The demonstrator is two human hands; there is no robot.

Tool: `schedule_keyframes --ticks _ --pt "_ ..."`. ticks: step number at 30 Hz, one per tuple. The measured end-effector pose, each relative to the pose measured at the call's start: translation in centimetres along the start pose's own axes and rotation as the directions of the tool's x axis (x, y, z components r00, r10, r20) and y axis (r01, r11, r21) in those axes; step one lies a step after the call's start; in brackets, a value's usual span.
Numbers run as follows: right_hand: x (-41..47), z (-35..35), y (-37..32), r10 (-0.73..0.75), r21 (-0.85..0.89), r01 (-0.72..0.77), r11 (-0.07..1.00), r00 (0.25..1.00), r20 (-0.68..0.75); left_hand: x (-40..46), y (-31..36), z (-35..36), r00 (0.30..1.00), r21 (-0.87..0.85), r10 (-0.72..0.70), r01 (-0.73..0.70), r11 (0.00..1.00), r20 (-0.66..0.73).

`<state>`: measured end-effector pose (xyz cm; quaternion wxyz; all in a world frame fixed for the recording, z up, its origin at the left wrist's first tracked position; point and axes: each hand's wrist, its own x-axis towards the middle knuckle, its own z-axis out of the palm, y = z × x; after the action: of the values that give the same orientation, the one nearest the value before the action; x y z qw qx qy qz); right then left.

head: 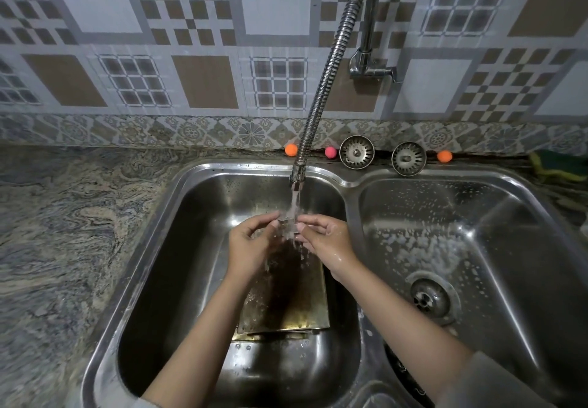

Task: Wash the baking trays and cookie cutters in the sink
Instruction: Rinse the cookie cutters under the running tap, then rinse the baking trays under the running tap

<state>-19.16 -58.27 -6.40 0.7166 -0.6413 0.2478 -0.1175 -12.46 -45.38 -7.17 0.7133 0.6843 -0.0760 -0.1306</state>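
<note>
In the left basin of the steel sink [203, 175], the left hand [251, 244] curls its fingers round a small metal cookie cutter [288, 224] under the running faucet [297, 178] at twelve o'clock. The right hand [324, 239] pinches the cutter from three o'clock. Baking trays [305, 296] lie below at six o'clock.
</note>
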Motion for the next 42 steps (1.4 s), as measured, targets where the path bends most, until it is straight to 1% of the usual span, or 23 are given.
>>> schedule_keyframes --ticks 5,7,9,12,13,15,17,19,21,23,25,27,28,30,32,35,38,40,42 --pt "0.4 1.3 -0.1 -0.010 -0.038 0.011 0.999 1.000 0.021 0.1 0.6 -1.3 1.000 -0.030 -0.020 0.019 0.999 -0.025" --pt "0.5 1.6 -0.4 -0.018 -0.025 0.019 1.000 0.999 0.026 0.1 1.0 -1.6 1.000 -0.036 -0.007 0.006 0.999 -0.021" --pt "0.6 1.3 -0.9 -0.035 -0.022 0.035 0.999 0.999 0.026 0.0 1.5 -1.5 1.000 -0.058 0.011 -0.010 0.998 0.011" --pt "0.3 0.1 -2.2 -0.097 -0.054 0.097 0.994 0.995 0.007 -0.3 2.2 -0.8 0.994 -0.081 0.053 -0.045 0.996 0.096" --pt "0.0 -0.7 -2.7 -0.123 -0.061 0.122 0.991 0.992 -0.003 -0.2 2.0 -0.7 0.993 -0.059 0.055 -0.049 0.997 0.108" --pt "-0.9 -2.7 -3.5 -0.163 -0.102 0.162 0.982 0.987 -0.008 -0.1 1.2 -0.7 0.995 0.029 0.014 -0.017 0.999 0.099" --pt "-2.2 -5.5 -3.9 -0.177 -0.181 0.174 0.968 0.984 -0.006 0.1 -0.3 -1.3 0.997 0.212 -0.039 0.023 0.977 0.071" --pt "-3.8 -8.7 -4.0 -0.181 -0.259 0.170 0.951 0.983 -0.020 0.0 -2.4 -2.3 0.990 0.426 -0.133 0.099 0.899 0.051" --pt "-5.7 -11.7 -3.8 -0.162 -0.346 0.138 0.928 0.986 -0.041 -0.1 -4.5 -3.6 0.968 0.603 -0.251 0.186 0.775 0.024" --pt "-7.1 -14.6 -2.7 -0.116 -0.461 0.073 0.885 0.991 -0.067 -0.2 -5.9 -4.7 0.942 0.735 -0.336 0.219 0.642 0.013" --pt "-8.2 -17.0 -0.8 -0.043 -0.566 -0.012 0.824 0.996 -0.084 -0.2 -6.8 -5.4 0.930 0.834 -0.364 0.164 0.527 0.047" --pt "-9.1 -18.4 1.6 0.052 -0.653 -0.071 0.754 0.997 -0.047 -0.5 -7.2 -5.5 0.918 0.913 -0.382 0.062 0.403 0.107" --pt "-9.5 -18.8 2.8 0.106 -0.709 -0.094 0.699 0.994 -0.027 -0.7 -7.4 -5.4 0.913 0.936 -0.390 0.029 0.351 0.118" --pt "-10.2 -19.1 5.3 0.221 -0.807 -0.126 0.576 0.975 0.005 -1.2 -7.7 -5.3 0.926 0.960 -0.367 0.016 0.281 0.092" --pt "-10.5 -19.3 7.3 0.319 -0.866 -0.139 0.479 0.947 0.024 -1.7 -7.6 -5.0 0.946 0.963 -0.321 0.045 0.265 0.044" --pt "-10.5 -19.3 8.5 0.398 -0.887 -0.172 0.428 0.917 0.014 -2.0 -7.7 -4.9 0.954 0.950 -0.300 0.085 0.301 0.010" --pt "-10.2 -18.8 8.0 0.396 -0.909 -0.157 0.385 0.918 0.009 -2.3 -7.6 -4.9 0.944 0.930 -0.329 0.092 0.355 0.033" --pt "-10.1 -18.3 7.1 0.372 -0.919 -0.161 0.359 0.928 -0.018 -2.5 -7.6 -5.0 0.939 0.905 -0.341 0.119 0.409 0.030" --pt "-9.9 -17.8 6.1 0.310 -0.899 -0.178 0.400 0.949 -0.050 -2.7 -7.7 -5.1 0.949 0.872 -0.314 0.148 0.466 0.007"
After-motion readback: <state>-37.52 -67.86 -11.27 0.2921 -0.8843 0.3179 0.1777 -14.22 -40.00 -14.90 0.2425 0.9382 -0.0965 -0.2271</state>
